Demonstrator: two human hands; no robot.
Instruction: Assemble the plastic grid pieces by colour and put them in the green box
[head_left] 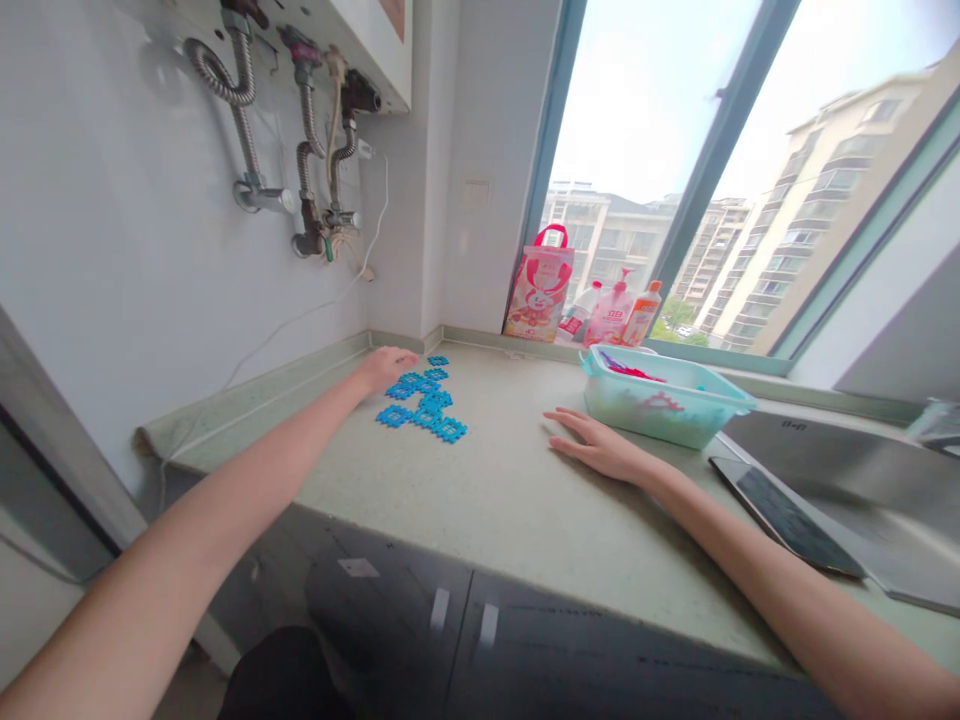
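The blue linked tiles (424,404) lie well left of the teal basket (667,410), the left hand (386,367) touching them, grip apparently half-curled; the right hand (600,448) lies beside the basket, spread flat. Light, stiff-looking: pinch an edge.

Bright daylight from window (652,130), sky blown out. Soft shadow under right hand (600,447) on counter (495,500). Strong wide-angle bending at edges; slight softness overall.

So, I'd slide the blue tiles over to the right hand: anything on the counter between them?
No. The head view shows bare counter between the blue tiles and the right hand; the teal basket sits beyond the hand.
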